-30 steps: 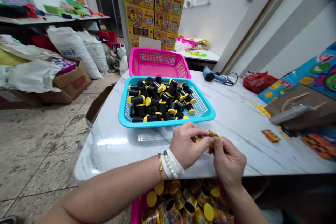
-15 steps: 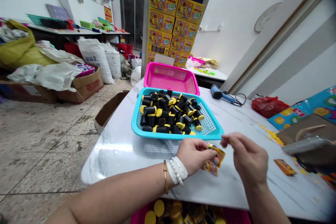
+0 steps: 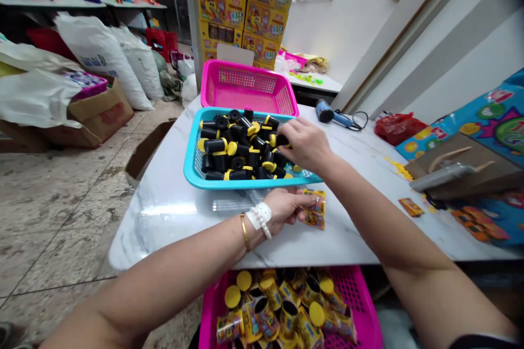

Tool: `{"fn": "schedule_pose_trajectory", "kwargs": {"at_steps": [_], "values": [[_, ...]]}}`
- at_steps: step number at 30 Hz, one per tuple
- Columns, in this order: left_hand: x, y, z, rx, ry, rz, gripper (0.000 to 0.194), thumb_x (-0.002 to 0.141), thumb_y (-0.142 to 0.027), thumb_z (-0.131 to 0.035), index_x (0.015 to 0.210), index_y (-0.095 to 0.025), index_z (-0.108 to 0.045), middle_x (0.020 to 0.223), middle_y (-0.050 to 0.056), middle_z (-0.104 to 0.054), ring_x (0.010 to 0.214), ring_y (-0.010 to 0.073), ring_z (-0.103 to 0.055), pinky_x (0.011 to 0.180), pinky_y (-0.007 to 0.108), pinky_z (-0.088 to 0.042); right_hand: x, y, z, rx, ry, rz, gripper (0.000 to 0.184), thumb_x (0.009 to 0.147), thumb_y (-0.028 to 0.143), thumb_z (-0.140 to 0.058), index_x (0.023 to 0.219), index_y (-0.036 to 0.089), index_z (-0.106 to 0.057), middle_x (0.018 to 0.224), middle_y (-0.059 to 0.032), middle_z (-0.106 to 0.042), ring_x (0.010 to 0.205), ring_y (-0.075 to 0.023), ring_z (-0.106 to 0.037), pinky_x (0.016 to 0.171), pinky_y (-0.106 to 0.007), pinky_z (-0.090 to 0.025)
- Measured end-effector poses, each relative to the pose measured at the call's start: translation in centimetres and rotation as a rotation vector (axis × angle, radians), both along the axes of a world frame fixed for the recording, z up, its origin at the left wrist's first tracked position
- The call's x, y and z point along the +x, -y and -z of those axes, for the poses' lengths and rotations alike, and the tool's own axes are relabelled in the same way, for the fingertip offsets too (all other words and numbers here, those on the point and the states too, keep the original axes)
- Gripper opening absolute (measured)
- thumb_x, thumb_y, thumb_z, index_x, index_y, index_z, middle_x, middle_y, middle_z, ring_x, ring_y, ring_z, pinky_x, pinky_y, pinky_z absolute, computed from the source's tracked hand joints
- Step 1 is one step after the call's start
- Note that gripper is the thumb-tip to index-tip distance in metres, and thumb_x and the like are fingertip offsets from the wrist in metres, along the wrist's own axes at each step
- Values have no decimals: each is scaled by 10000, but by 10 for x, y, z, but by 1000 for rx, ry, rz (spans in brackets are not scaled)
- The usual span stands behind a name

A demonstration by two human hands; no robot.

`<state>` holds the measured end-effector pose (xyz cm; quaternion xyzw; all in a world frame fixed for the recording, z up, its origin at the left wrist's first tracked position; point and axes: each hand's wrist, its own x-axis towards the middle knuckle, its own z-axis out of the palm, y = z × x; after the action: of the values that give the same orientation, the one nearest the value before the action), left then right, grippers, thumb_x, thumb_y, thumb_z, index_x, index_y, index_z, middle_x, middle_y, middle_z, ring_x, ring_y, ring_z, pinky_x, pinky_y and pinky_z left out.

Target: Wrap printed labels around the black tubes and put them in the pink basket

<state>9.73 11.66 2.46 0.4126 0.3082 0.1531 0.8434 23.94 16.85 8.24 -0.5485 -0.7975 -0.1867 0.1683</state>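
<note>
My left hand point(image 3: 282, 208) is closed just in front of the blue basket, pinching flat printed plastic sleeves point(image 3: 316, 208) in yellow and orange. My right hand point(image 3: 306, 143) reaches over the right side of the blue basket point(image 3: 191, 155), its fingers curled at a black canister with a yellow cap point(image 3: 278, 140); the fingertips are partly hidden. Many more black canisters point(image 3: 215, 145) with yellow caps lie heaped in that basket. Below the table edge, a magenta basket point(image 3: 365, 305) holds canisters wearing printed sleeves point(image 3: 268, 319).
An upper pink basket point(image 3: 254, 101) stands behind the blue one. At the right are a blue heat gun point(image 3: 325, 111) with a cord, a red bag point(image 3: 395, 128), a stack of sleeves point(image 3: 410, 207) and a cardboard box point(image 3: 466, 166). Yellow cartons point(image 3: 223, 5) are piled behind.
My right hand has moved from beside the sleeves up and left into the blue basket. My left hand keeps the sleeves. The view has tilted down, showing more of the lower magenta basket.
</note>
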Motion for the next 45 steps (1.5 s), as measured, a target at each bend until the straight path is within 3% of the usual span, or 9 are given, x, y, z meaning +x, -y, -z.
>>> {"fn": "schedule_pose_trajectory", "kwargs": {"at_steps": [4, 7, 12, 16, 20, 24, 35, 39, 45], "values": [[2, -1, 2, -24, 2, 29, 117, 830, -183, -732, 758, -111, -674, 680, 2, -670, 367, -1, -404, 382, 200, -95, 33, 86, 19, 159, -732, 163, 399, 854, 320, -677, 1232, 208, -621, 980, -54, -683, 778, -185, -633, 651, -315, -522], [2, -2, 1, -53, -12, 55, 83, 835, -160, -727, 778, -101, -713, 704, 13, -685, 398, -3, -435, 383, 181, -105, 59, 147, 52, 82, -1172, 249, 375, 891, 372, -619, 1237, 230, -632, 993, -51, -681, 726, -171, -657, 582, -298, -520], [3, -4, 1, -94, -30, 80, 145, 834, -157, -735, 711, -81, -719, 686, 38, -693, 422, -9, -391, 377, 155, -130, 76, 197, 100, -26, -1097, 561, 302, 722, 339, -798, 979, 209, -708, 867, -28, -718, 713, -159, -636, 710, -320, -558], [5, -6, 3, -151, -62, 6, 79, 817, -131, -748, 751, -91, -729, 709, 37, -692, 426, -5, -400, 363, 131, -160, 68, 199, 94, -42, -1196, 553, 439, 685, 292, -818, 1110, 225, -733, 894, -23, -725, 697, -143, -613, 694, -302, -553], [6, -8, 2, -186, -41, 17, 138, 881, -105, -669, 756, -86, -725, 730, 41, -694, 404, -16, -388, 338, 111, -147, 46, 193, 75, -40, -1650, 318, 322, 680, 278, -821, 990, 228, -754, 849, -16, -721, 636, -137, -640, 612, -285, -564], [5, -7, 0, -207, -19, 0, 135, 884, -87, -659, 761, -86, -713, 682, 23, -664, 396, -14, -397, 327, 103, -149, 21, 185, 75, -72, -1821, 188, 295, 683, 300, -832, 957, 224, -756, 843, -16, -733, 652, -143, -666, 622, -287, -592], [6, -3, 0, -217, 45, -13, 153, 903, -145, -661, 763, -84, -673, 681, 22, -651, 382, -3, -442, 308, 103, -187, -10, 180, 78, 132, -1450, 346, 255, 791, 287, -797, 1014, 203, -704, 1144, -92, -764, 1003, -215, -740, 879, -355, -613], [7, -4, -2, -227, 47, -38, 233, 951, -131, -581, 727, -86, -630, 658, 24, -631, 366, -1, -416, 290, 113, -159, -17, 180, 78, 71, -1540, 305, 243, 796, 288, -794, 986, 218, -659, 966, -47, -795, 840, -184, -761, 714, -287, -626], [6, -2, -1, -176, 38, -56, 224, 958, -148, -578, 757, -73, -645, 700, 37, -637, 409, 11, -460, 311, 129, -197, -12, 182, 85, 231, -1415, 344, 260, 737, 236, -832, 943, 222, -674, 837, 2, -732, 722, -136, -698, 671, -237, -586]]}}
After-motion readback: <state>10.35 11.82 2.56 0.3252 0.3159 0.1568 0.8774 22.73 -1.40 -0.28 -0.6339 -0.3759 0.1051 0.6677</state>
